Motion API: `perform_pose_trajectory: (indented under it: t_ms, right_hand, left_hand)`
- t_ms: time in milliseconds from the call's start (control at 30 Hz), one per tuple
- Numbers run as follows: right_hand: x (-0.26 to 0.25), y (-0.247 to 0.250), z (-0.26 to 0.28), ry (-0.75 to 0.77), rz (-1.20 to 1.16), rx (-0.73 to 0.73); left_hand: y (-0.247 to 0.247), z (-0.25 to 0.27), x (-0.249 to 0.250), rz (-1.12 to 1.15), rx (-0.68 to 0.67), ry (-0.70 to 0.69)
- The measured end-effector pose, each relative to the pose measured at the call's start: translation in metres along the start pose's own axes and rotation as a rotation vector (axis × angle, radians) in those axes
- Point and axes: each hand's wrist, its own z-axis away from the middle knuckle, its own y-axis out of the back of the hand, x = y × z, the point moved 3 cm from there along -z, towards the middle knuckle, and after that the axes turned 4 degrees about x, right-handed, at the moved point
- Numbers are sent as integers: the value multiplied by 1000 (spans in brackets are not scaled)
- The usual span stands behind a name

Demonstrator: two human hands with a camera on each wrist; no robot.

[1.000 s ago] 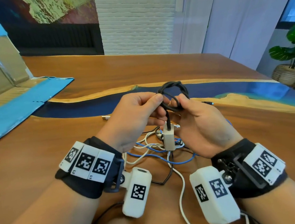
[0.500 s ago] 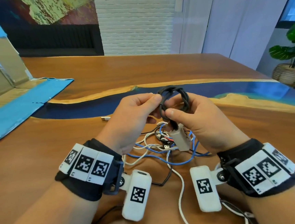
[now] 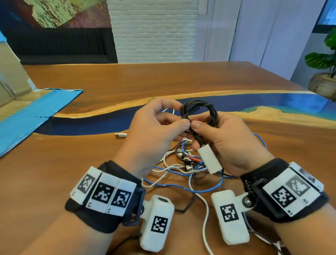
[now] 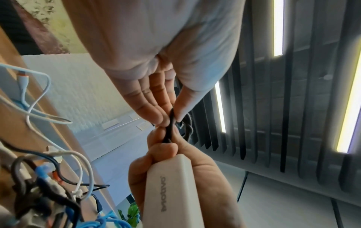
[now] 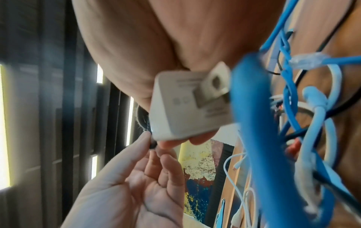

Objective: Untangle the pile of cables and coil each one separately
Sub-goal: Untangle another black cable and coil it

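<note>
Both hands are raised above the wooden worktop (image 3: 85, 171), meeting at a small coil of black braided cable (image 3: 199, 109). The left hand (image 3: 153, 136) pinches the black cable between thumb and fingertips at the near side of the coil; the left wrist view shows the same pinch, with the remaining fingers (image 4: 150, 108) lying fairly straight alongside. The right hand (image 3: 229, 142) is closed on the same cable, thumb pressed against the coil just beside the left thumb, and its fingers also hold a white charger block (image 3: 209, 160) that hangs from the cable's lower end, tilted toward the person. The right wrist view shows the block's end face with a plug fitting, held against the palm. Below the hands, on the worktop, lies the remaining tangled pile (image 3: 186, 166): a blue cable (image 3: 207, 189), white cables (image 3: 204, 215) and thin black leads are looped over one another and not yet separated. One white connector (image 3: 120, 135) lies on the worktop apart from the pile, to the left of the left hand. An opened cardboard box with blue facing (image 3: 9, 112) sits at the far left of the worktop; its contents cannot be made out. A potted plant in a woven basket (image 3: 330, 84) stands on the floor beyond the worktop's right edge.
</note>
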Motion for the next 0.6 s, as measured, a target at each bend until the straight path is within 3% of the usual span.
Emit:
perform_pose_trajectory:
  t_ms: [200,400,533,600]
  right_hand:
    - [-1,-3,0,-70,-148,-25]
    - [-4,-2,2,-72,-147,-20]
    - [-5,-1,3,-142,-213,-35]
    - [-7,-2,4,-149,-265,-38]
  left_hand:
    - [1,2,7,23,-58,-48]
    - [-1,3,8,47,-8,-95]
    - [0,4,12,101,-122,-88]
    - [0,4,13,137,-114,-78]
